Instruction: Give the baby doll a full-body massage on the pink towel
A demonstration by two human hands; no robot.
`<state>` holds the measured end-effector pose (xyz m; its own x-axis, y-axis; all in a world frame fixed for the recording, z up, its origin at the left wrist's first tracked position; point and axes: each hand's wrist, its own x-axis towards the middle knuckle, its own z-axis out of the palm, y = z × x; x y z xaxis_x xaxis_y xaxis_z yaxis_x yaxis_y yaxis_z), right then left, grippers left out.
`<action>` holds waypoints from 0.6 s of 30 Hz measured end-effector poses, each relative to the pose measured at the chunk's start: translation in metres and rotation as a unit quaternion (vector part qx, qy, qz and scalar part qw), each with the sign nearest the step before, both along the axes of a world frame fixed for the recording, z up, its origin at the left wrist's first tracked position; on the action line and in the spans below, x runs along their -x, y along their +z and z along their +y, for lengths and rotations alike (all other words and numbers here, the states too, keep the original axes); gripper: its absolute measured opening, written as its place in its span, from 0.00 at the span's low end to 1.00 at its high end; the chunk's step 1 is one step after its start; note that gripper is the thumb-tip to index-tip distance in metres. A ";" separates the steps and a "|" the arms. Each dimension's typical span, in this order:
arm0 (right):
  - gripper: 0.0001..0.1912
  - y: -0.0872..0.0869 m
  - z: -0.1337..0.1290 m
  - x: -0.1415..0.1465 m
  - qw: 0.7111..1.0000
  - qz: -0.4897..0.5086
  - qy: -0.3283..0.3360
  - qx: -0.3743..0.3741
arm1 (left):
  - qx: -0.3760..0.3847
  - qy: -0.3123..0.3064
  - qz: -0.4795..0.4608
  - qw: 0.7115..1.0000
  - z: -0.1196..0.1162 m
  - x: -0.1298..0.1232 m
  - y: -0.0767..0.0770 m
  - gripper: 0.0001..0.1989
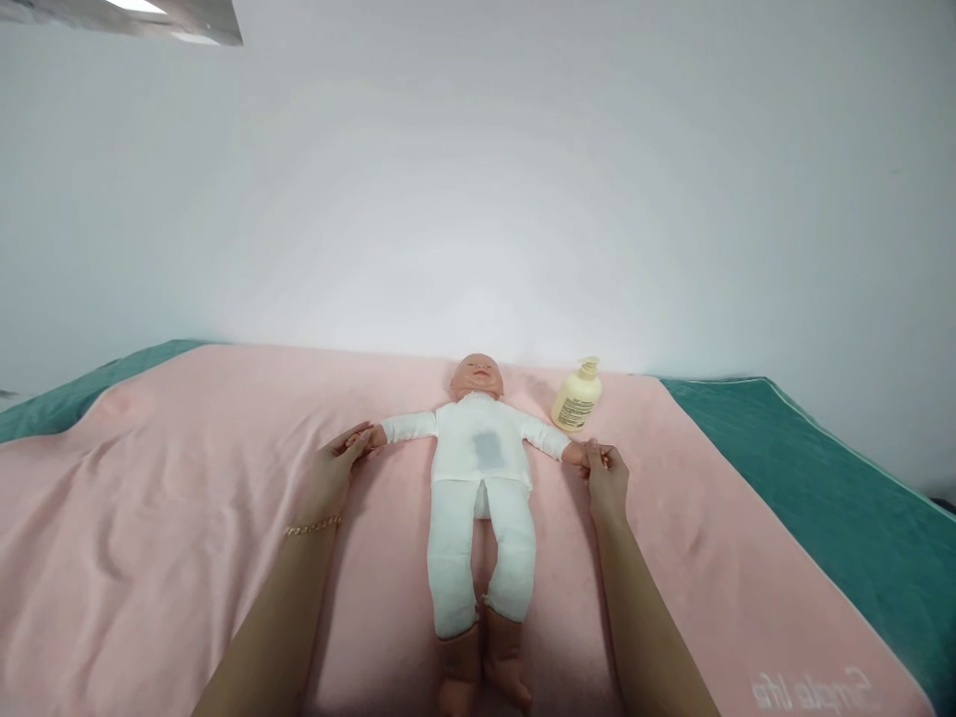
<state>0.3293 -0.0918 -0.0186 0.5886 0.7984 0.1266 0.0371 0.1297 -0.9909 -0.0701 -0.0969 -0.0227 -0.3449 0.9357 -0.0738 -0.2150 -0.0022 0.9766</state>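
Observation:
A baby doll (480, 448) in a white long-sleeved top and white trousers lies face up, its head away from me and its bare feet toward me. Its arms are stretched out to both sides. A grey patch shows on the chest. My left hand (339, 470), with a gold bracelet at the wrist, pinches the doll's hand on the left side. On the right, my right hand (607, 478) has its fingers closed on the doll's other hand. Just beyond that hand stands a pale yellow pump bottle (577, 398) with printed text.
A wrinkled pink blanket (186, 498) lies under the doll, with mirrored lettering at the lower right. Green cloth (807, 478) shows at both sides. Behind is a plain pale wall (478, 179).

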 end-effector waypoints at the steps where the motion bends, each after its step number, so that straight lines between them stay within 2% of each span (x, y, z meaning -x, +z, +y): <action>1: 0.24 -0.001 0.001 -0.001 1.000 -0.006 -0.001 -0.001 | -0.002 0.003 -0.010 1.000 0.001 0.000 0.000 0.18; 6: 0.25 -0.005 0.004 -0.004 1.000 -0.012 -0.008 -0.015 | -0.027 0.002 -0.043 0.999 0.006 0.002 -0.008 0.17; 13: 0.26 -0.005 0.004 -0.004 0.998 0.059 0.007 -0.034 | -0.034 -0.034 -0.138 0.989 0.006 0.008 -0.012 0.18; 18: 0.26 -0.001 0.001 -0.002 0.997 0.071 0.004 -0.025 | -0.045 -0.029 -0.118 0.992 0.006 0.007 -0.010 0.23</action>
<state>0.3311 -0.0908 -0.0197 0.5977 0.7975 0.0827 -0.1047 0.1798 -0.9781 -0.0776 -0.0912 -0.0331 -0.2734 0.9599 -0.0624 -0.4404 -0.0672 0.8953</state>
